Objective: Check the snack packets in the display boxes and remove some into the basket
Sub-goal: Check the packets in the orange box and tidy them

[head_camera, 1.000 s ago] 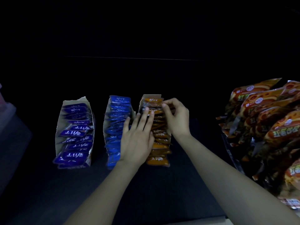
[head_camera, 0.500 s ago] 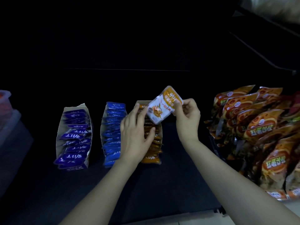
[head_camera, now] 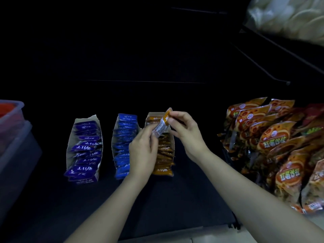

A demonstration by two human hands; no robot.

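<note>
Right hand (head_camera: 185,132) and left hand (head_camera: 143,146) both pinching orange packet (head_camera: 162,124), above orange box (head_camera: 154,118)

Three display boxes (head_camera: 113,148), one lifted packet.
One purple-packet box (head_camera: 70,149), one blue-packet box (head_camera: 138,128), one orange-packet box (head_camera: 154,115); one orange packet (head_camera: 162,125) between two hands, left hand (head_camera: 142,152) and right hand (head_camera: 186,135); snack bags (head_camera: 273,137) overlap, uncountable.

Your view very dim; light falls only around orange display box (head_camera: 164,155); behind it all black; far up-right of it, pale bag (head_camera: 287,16) smeared.
</note>
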